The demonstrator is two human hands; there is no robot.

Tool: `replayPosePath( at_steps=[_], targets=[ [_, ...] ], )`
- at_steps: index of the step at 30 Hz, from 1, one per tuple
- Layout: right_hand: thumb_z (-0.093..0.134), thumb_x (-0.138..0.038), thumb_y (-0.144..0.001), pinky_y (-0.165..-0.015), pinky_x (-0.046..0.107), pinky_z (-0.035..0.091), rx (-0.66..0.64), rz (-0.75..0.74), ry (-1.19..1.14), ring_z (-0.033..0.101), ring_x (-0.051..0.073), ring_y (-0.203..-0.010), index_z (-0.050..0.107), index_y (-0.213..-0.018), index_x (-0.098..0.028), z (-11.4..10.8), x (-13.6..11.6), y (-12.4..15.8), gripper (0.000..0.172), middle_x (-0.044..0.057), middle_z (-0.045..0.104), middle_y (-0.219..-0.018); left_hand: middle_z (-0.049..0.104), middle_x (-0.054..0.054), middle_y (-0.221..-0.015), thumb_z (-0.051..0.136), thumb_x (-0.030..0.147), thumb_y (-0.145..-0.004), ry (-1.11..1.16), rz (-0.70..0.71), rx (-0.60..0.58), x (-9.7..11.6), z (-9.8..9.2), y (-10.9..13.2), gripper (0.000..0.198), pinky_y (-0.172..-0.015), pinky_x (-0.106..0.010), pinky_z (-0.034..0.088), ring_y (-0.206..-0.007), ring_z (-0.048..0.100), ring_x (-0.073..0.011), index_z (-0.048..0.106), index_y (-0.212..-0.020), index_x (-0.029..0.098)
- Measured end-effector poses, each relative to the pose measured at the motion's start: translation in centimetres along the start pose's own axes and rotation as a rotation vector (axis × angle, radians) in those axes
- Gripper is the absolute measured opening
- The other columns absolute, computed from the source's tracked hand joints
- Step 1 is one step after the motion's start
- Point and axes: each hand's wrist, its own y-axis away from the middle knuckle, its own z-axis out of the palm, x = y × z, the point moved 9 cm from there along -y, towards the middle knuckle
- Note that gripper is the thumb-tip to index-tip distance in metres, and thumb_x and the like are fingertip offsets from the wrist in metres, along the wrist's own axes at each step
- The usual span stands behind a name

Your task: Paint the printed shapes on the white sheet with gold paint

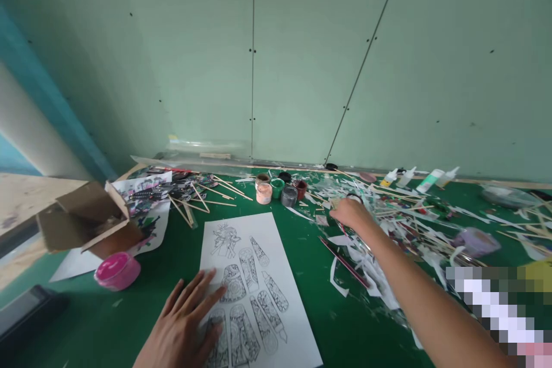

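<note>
1. A pale green panelled wall (194, 40) spans the back, with dark seams (252, 86) and small dark spots (250, 50).
2. Blue wall (34, 63) and a thick, pale column (38, 121) slant at left.
3. Beside the green tabletop (107, 328) lies a pale wooden surface (17, 192).
4. Light falls softly.

Wht sheet (252, 299) w/ ornate blk dwgs (234, 284); grn tabletop (349, 328); hot-pnk tub (118, 272); pale grn wall (302, 57).

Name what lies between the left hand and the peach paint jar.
Head view: beyond the left hand, the upper part of the drawing sheet, then green tabletop.
</note>
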Motion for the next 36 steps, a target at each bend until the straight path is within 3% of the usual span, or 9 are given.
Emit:
replayPosePath(
  at_steps=[2,6,15,19,24,25,28,32,36],
  targets=[
    [0.056,-0.029,-0.078,-0.057,0.028,0.041,0.078,0.06,-0.08,0.067,0.025,-0.073,0.067,-0.067,-0.016,-1.0,1.2,0.1,0.02,0.014,0.07,-0.075,0.042,0.001,-0.145,0.052,0.039,-0.088,0.002,0.009,0.004,0.1,0.0,0.1,0.052,-0.098,-0.056,0.046,-0.126,0.048,-0.032,0.04,-0.139,0.039],
    [0.053,-0.018,-0.078,-0.052,0.024,0.039,0.083,0.115,-0.3,0.061,0.016,-0.051,0.065,-0.083,-0.019,-1.0,3.2,0.4,0.014,0.0,0.064,-0.054,0.04,-0.002,-0.145,0.05,0.039,-0.089,-0.01,0.033,-0.01,0.5,0.1,0.2,0.053,-0.097,-0.059,0.045,-0.126,0.047,-0.0329,0.037,-0.141,0.037],
    [0.046,-0.012,-0.085,-0.069,0.028,0.044,0.225,-0.319,-0.045,0.065,0.022,-0.084,0.071,-0.094,-0.021,-3.2,-0.2,0.6,0.027,0.008,0.072,-0.094,0.04,-0.003,-0.145,0.052,0.039,-0.089,0.027,0.013,-0.008,0.3,0.2,0.4,0.054,-0.098,-0.06,0.043,-0.128,0.044,-0.0337,0.037,-0.14,0.037],
    [0.054,0.003,-0.069,-0.09,0.039,0.039,0.252,-0.548,0.171,0.061,0.026,-0.098,0.071,-0.076,-0.019,-4.0,-2.6,0.8,0.028,0.011,0.072,-0.089,0.04,-0.003,-0.145,0.051,0.039,-0.09,0.032,0.002,-0.03,0.3,0.3,0.4,0.051,-0.1,-0.06,0.042,-0.129,0.044,-0.0325,0.039,-0.14,0.037],
    [0.051,-0.011,-0.075,-0.079,0.041,0.047,0.569,-0.01,-0.409,0.064,0.026,-0.084,0.07,-0.08,-0.019,-7.5,2.9,-1.3,0.021,0.009,0.069,-0.079,0.042,-0.006,-0.145,0.049,0.039,-0.09,0.029,-0.018,-0.028,0.4,-0.2,0.4,0.049,-0.1,-0.06,0.042,-0.129,0.044,-0.0323,0.041,-0.138,0.036],
    [0.048,-0.015,-0.078,-0.07,0.037,0.049,0.588,0.054,-0.491,0.064,0.023,-0.076,0.07,-0.085,-0.017,-7.2,3.5,-1.4,0.023,0.008,0.068,-0.076,0.042,-0.006,-0.144,0.05,0.039,-0.09,0.033,-0.028,-0.019,0.5,-0.4,0.4,0.048,-0.1,-0.059,0.042,-0.129,0.044,-0.0324,0.043,-0.138,0.035],
    [0.052,-0.022,-0.072,-0.054,0.029,0.048,0.564,0.345,-1.307,0.062,0.017,-0.06,0.066,-0.094,-0.018,-2.5,6.1,-0.6,0.026,0.002,0.065,-0.07,0.048,-0.006,-0.14,0.049,0.039,-0.09,0.053,-0.032,-0.03,0.6,-0.7,0.3,0.042,-0.1,-0.06,0.042,-0.127,0.047,-0.0316,0.05,-0.132,0.036],
    [0.06,-0.024,-0.063,-0.057,0.025,0.05,0.433,0.257,-1.741,0.064,0.013,-0.066,0.064,-0.091,-0.024,1.5,5.2,0.7,0.029,0.0,0.068,-0.082,0.052,-0.003,-0.137,0.049,0.035,-0.091,0.083,-0.004,-0.071,0.8,-0.4,0.3,0.038,-0.103,-0.06,0.038,-0.125,0.049,-0.0299,0.054,-0.128,0.036],
    [0.067,-0.034,-0.06,-0.066,0.031,0.052,0.57,0.268,-1.619,0.065,0.019,-0.075,0.063,-0.088,-0.021,1.9,6.6,2.6,0.031,0.003,0.069,-0.084,0.048,-0.003,-0.141,0.052,0.033,-0.089,0.106,0.031,-0.064,0.9,-0.3,0.2,0.045,-0.106,-0.058,0.036,-0.127,0.046,-0.0299,0.048,-0.134,0.035]
  ],
)
